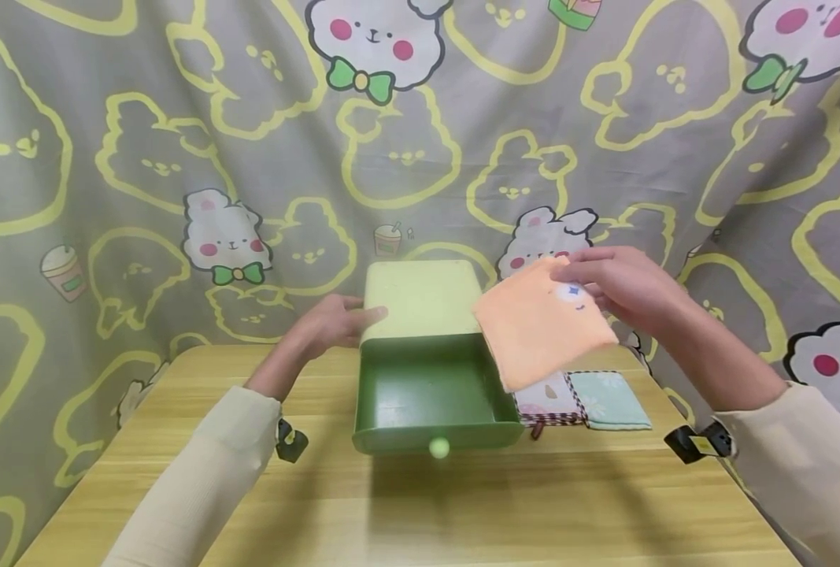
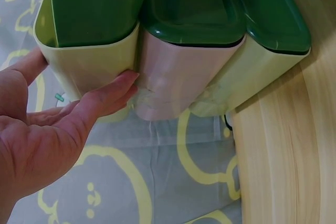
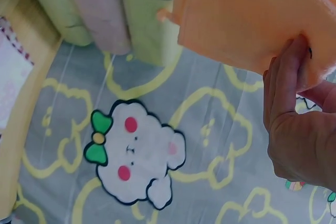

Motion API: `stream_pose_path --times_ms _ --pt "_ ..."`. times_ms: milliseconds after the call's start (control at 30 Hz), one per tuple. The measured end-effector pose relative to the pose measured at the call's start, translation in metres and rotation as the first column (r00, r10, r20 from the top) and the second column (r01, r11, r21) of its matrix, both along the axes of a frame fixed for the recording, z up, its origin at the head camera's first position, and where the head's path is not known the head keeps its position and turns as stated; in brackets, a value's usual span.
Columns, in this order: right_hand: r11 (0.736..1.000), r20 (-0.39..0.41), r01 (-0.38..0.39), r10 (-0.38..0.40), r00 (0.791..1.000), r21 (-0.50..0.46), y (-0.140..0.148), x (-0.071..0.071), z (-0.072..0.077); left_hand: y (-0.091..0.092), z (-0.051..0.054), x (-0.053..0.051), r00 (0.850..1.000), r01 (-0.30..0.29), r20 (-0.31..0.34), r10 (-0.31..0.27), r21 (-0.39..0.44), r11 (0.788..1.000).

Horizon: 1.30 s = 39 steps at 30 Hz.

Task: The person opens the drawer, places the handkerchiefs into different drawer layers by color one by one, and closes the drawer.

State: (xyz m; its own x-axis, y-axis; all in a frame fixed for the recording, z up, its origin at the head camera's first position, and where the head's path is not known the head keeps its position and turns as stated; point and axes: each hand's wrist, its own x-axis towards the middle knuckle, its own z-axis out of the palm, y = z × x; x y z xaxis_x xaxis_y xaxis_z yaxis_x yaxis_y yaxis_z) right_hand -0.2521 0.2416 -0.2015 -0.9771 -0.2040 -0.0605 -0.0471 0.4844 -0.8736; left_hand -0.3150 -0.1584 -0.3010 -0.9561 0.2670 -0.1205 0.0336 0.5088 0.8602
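A small drawer cabinet (image 1: pixel 423 299) stands on the table, its tiers yellow, pink and yellow in the left wrist view. Its top green drawer (image 1: pixel 427 386) is pulled out, the bare bottom visible. My left hand (image 1: pixel 331 323) rests at the upper left edge of the cabinet; in the left wrist view its fingers (image 2: pixel 107 95) lie fairly straight along the top tier's side. My right hand (image 1: pixel 621 283) pinches an orange towel (image 1: pixel 533 323) by its upper corner, thumb and fingers together. The towel hangs beside the cabinet's right side, above folded cloths, with a small printed face on it.
A white patterned cloth (image 1: pixel 547 398) with a checked border lies folded right of the drawer. Next to it is a folded pale green cloth (image 1: pixel 609 400). A grey curtain (image 1: pixel 306 157) with cartoon prints hangs behind the wooden table (image 1: pixel 306 504).
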Motion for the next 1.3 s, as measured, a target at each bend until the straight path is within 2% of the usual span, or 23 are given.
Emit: stream_pose_path --times_ms 100,333,567,800,1067,1300 --pt "0.999 0.0 -0.006 0.006 1.0 -0.043 -0.01 0.002 0.004 -0.001 0.0 0.0 1.0 0.007 -0.005 -0.007 -0.002 1.0" --pt "0.991 0.011 -0.093 0.094 0.995 -0.099 -0.032 0.006 0.008 0.0 0.001 0.0 1.0 -0.007 -0.001 0.007 -0.005 1.0" --pt "0.976 0.027 -0.131 0.137 0.99 -0.173 -0.057 0.006 0.003 0.0 0.001 0.0 1.0 0.003 -0.013 -0.003 -0.014 1.0" --pt "0.952 0.037 -0.206 0.22 0.975 -0.225 -0.079 0.003 -0.002 0.0 0.001 0.001 1.0 -0.007 -0.011 0.007 -0.028 1.0" --pt "0.937 0.035 -0.202 0.221 0.975 -0.285 -0.101 0.004 -0.007 0.0 0.001 0.001 0.999 -0.031 0.013 0.031 0.012 0.999" --pt "0.937 0.064 -0.189 0.217 0.974 -0.294 -0.102 0.003 -0.017 0.001 0.002 0.001 1.0 -0.026 -0.004 0.026 -0.01 1.0"
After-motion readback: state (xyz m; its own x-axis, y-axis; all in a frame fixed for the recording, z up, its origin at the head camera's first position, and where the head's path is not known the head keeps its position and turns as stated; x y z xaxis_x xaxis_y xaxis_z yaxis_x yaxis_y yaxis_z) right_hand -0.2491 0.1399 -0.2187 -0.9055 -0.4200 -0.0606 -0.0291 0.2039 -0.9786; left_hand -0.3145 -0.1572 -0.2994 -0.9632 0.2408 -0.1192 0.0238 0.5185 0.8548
